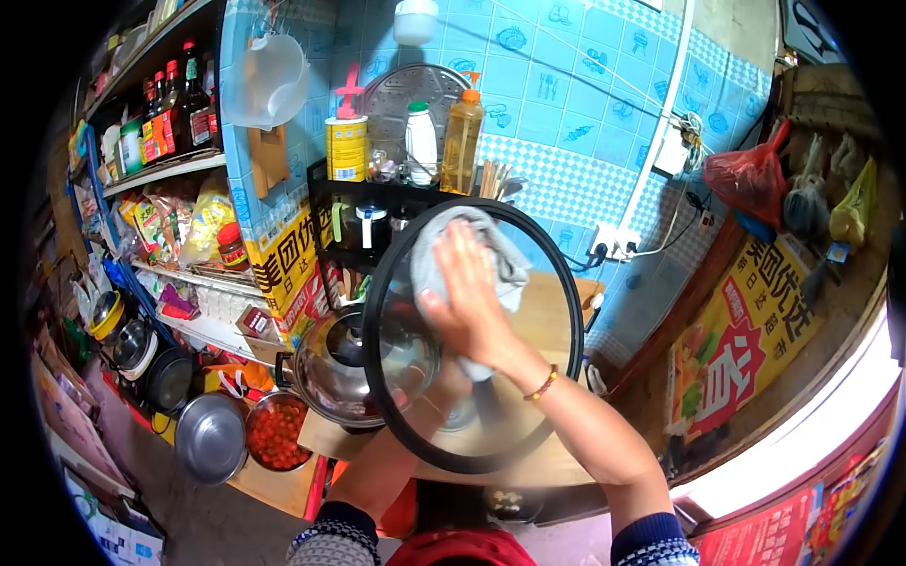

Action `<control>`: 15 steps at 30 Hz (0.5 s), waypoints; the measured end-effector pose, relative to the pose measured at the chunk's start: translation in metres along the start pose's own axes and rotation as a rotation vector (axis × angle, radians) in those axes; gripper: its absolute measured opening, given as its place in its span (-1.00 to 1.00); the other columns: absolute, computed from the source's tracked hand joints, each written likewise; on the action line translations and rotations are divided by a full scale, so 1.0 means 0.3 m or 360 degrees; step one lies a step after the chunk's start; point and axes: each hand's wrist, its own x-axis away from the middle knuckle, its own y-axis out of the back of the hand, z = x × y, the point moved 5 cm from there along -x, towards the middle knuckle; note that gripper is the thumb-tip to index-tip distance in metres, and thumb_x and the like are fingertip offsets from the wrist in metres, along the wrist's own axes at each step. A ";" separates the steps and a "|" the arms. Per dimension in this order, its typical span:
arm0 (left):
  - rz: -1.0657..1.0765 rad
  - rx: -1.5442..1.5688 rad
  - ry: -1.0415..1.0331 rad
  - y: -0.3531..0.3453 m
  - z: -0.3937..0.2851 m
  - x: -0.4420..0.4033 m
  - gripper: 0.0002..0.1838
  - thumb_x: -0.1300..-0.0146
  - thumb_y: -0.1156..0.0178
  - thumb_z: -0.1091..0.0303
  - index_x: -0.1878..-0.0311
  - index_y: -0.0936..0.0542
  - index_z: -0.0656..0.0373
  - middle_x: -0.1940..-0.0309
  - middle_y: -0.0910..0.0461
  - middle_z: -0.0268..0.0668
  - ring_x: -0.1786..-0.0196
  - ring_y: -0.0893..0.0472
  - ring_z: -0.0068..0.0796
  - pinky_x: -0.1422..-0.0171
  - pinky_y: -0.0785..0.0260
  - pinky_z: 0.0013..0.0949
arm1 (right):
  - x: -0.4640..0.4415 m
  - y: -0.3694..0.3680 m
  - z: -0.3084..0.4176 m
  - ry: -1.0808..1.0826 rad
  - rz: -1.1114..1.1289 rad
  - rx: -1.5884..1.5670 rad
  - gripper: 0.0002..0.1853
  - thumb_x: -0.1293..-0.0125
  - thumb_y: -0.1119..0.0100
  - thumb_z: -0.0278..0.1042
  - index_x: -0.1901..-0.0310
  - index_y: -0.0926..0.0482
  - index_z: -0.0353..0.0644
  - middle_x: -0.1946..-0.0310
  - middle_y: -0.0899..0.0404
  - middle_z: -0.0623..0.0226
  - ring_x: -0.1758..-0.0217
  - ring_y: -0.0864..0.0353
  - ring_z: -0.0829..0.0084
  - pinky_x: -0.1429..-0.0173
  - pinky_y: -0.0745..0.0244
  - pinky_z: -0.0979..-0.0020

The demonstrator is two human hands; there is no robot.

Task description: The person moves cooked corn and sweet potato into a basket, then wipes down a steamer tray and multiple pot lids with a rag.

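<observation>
A large round glass lid (372,330) with a thick black rim is held up and tilted in front of me. My left hand (444,379) shows through the glass, behind the lid, and supports it; its fingers are partly hidden. Against the upper part of the glass lies a grey cloth (511,269). My right hand (472,302) presses flat on that cloth, fingers stretched out and thumb apart. Beneath the lid, to the left, stands a pot with a glass cover (321,363) on the wooden counter (557,457).
At lower left are a metal basin (209,439) and a pot of chopped red food (277,432). A black rack (344,193) with bottles stands against the tiled wall. Shelves (165,174) of sauces and packets line the left. Wall sockets (613,243) with cords are on the right.
</observation>
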 end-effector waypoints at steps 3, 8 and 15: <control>-0.0020 -0.0053 -0.0020 0.006 -0.048 0.021 -0.55 -0.37 0.19 -0.10 0.21 -0.42 0.12 0.67 -0.41 -0.37 0.78 -0.31 -0.50 0.69 -0.20 -0.41 | 0.035 -0.048 0.153 0.0258 0.0260 -0.0296 -0.30 -0.14 -0.18 -0.31 -0.29 -0.14 -0.34 -0.37 0.02 -0.16 -0.47 0.10 -0.08 -0.46 0.19 0.01; -0.0103 -0.0110 -0.0077 0.052 -0.120 0.079 -0.55 -0.37 0.20 -0.10 0.27 -0.42 0.12 0.69 -0.39 -0.36 0.78 -0.31 -0.48 0.68 -0.20 -0.40 | 0.170 -0.074 0.240 0.0212 0.0718 -0.1142 -0.41 -0.03 -0.21 -0.47 -0.19 -0.37 -0.20 -0.28 -0.17 -0.07 -0.41 -0.06 0.00 -0.43 0.04 0.13; -0.0035 -0.0120 0.0147 0.042 -0.094 0.085 -0.54 -0.37 0.21 -0.08 0.36 -0.42 0.12 0.72 -0.37 -0.35 0.78 -0.30 -0.46 0.68 -0.21 -0.38 | -0.044 0.144 -0.077 -0.0373 -0.0283 -0.0583 -0.45 -0.21 -0.11 -0.38 -0.27 -0.28 -0.17 -0.25 -0.25 0.09 -0.39 -0.11 0.19 -0.44 0.02 0.28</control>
